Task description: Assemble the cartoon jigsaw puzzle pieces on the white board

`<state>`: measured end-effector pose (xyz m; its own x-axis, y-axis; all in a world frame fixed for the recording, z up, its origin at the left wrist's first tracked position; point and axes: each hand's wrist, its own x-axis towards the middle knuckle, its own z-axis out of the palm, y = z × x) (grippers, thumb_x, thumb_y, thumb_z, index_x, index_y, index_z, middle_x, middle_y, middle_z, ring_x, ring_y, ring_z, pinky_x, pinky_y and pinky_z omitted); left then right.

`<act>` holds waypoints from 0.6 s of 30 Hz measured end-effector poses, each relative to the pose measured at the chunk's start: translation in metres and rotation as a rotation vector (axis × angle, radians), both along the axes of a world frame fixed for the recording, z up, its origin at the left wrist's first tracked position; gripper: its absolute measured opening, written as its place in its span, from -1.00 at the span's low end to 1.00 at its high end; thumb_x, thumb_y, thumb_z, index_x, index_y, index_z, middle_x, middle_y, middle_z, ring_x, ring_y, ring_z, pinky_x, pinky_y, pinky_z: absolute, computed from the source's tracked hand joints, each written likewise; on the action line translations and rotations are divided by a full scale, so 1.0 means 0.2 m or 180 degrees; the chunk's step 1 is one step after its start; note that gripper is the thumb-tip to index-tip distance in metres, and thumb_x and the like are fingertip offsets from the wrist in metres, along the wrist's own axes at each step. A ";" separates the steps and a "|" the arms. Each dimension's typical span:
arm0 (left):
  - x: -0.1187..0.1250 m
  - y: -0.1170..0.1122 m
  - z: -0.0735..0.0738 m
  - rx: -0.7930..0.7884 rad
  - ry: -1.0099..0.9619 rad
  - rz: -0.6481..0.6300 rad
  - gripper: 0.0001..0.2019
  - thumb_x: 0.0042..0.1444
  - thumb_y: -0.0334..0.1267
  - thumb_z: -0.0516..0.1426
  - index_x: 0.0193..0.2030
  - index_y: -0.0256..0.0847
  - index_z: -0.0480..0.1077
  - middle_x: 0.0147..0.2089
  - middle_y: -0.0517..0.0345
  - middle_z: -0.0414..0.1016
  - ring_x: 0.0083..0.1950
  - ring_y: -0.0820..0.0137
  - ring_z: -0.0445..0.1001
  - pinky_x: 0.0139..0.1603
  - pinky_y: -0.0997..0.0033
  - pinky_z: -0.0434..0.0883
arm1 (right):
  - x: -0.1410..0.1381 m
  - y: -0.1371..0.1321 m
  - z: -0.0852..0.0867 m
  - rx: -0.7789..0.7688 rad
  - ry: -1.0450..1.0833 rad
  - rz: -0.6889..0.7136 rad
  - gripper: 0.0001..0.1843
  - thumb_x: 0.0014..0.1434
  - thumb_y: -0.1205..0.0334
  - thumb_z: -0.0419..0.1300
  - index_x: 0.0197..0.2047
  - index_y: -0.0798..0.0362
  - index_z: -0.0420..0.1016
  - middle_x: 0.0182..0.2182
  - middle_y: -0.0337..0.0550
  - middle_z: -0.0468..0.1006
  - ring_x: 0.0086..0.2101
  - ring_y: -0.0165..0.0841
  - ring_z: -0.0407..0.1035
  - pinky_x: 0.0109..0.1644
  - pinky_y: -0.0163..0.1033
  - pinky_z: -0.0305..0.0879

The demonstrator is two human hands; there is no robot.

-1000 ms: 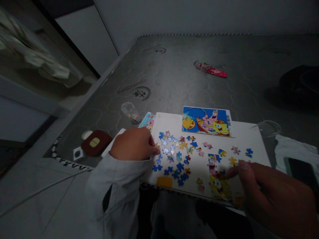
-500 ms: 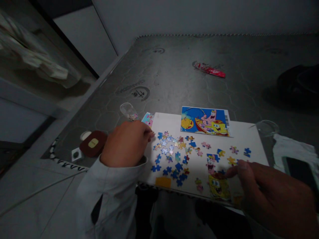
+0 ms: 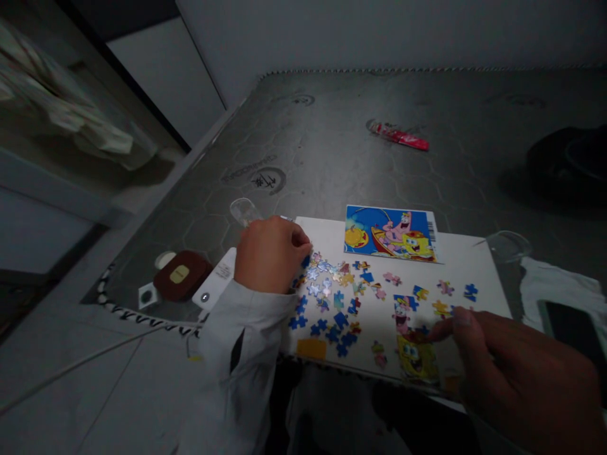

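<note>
A white board (image 3: 322, 234) carries several loose jigsaw pieces (image 3: 339, 319), many of them blue. My left hand (image 3: 272, 256) is over the board's left part, thumb and fingers pinched above the upper-left pieces; anything in the pinch is hidden. At the board's lower right, a joined section of puzzle (image 3: 412, 354) shows a yellow cartoon face, with a pink figure above. My right hand (image 3: 526, 373) reaches in from the right. Its index fingertip rests at the section's right edge, thumb apart, other fingers curled out of sight. A picture card (image 3: 389, 232) of the cartoon lies along the board's far edge.
Left of the board are a brown case (image 3: 183, 276), a white device (image 3: 215, 284) and a clear plastic lid (image 3: 244, 210). A red wrapper (image 3: 403, 137) lies farther back. At right are another clear piece (image 3: 509, 245), white cloth (image 3: 550, 281) and a phone (image 3: 571, 328).
My left hand has moved right, from beside the board's left edge to over the upper-left pieces, uncovering the white device behind it. My right hand stays in place.
</note>
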<state>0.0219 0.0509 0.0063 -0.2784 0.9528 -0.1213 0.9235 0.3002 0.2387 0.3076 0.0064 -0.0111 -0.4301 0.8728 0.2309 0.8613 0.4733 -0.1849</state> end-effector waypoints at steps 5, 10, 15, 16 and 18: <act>0.00 0.01 -0.04 0.0084 -0.0188 -0.0170 -0.88 0.08 -0.14 0.28 -0.27 -0.03 0.65 -0.24 0.16 0.66 -0.19 0.27 0.56 -0.04 0.27 0.41 | 0.01 0.00 0.00 -0.0047 0.0108 -0.0012 -0.46 0.40 0.11 -0.09 -0.43 -0.08 0.65 -0.48 -0.21 0.63 -0.49 -0.32 0.49 -0.47 -0.20 0.22; 0.01 0.00 -0.04 0.0162 -0.0061 -0.0229 -0.86 0.17 -0.23 0.23 -0.21 -0.04 0.65 -0.18 0.15 0.67 -0.14 0.23 0.57 -0.01 0.23 0.41 | 0.02 0.00 -0.01 0.0048 0.0101 0.0033 -0.45 0.41 0.12 -0.10 -0.44 -0.06 0.64 -0.48 -0.20 0.63 -0.50 -0.33 0.49 -0.45 -0.20 0.20; 0.03 -0.03 0.01 0.0149 0.0023 -0.0213 -0.88 0.16 -0.23 0.25 -0.21 -0.10 0.63 -0.19 0.13 0.67 -0.14 0.20 0.57 -0.02 0.19 0.40 | 0.04 0.00 -0.03 0.0095 -0.0011 0.0027 -0.44 0.42 0.12 -0.12 -0.42 -0.03 0.63 -0.47 -0.17 0.64 -0.48 -0.31 0.49 -0.42 -0.19 0.19; 0.03 -0.03 0.01 0.0096 -0.0014 -0.0248 -0.89 0.15 -0.22 0.26 -0.22 -0.09 0.63 -0.20 0.15 0.66 -0.15 0.22 0.57 -0.04 0.21 0.40 | 0.04 0.00 -0.03 0.0114 -0.0028 0.0036 -0.43 0.43 0.11 -0.13 -0.42 -0.02 0.63 -0.47 -0.16 0.64 -0.48 -0.31 0.49 -0.42 -0.19 0.19; 0.05 -0.03 0.02 -0.0059 -0.0128 -0.0400 -0.89 0.14 -0.20 0.26 -0.22 -0.07 0.61 -0.22 0.20 0.66 -0.16 0.25 0.56 -0.09 0.24 0.39 | 0.04 0.00 -0.03 0.0156 -0.0056 0.0053 -0.42 0.43 0.11 -0.13 -0.42 0.00 0.62 -0.47 -0.14 0.63 -0.48 -0.31 0.49 -0.42 -0.19 0.18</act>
<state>0.0315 0.0440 0.0102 -0.1516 0.9773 -0.1477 0.9439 0.1875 0.2718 0.3158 0.0058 -0.0174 -0.4488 0.8533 0.2654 0.8561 0.4957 -0.1460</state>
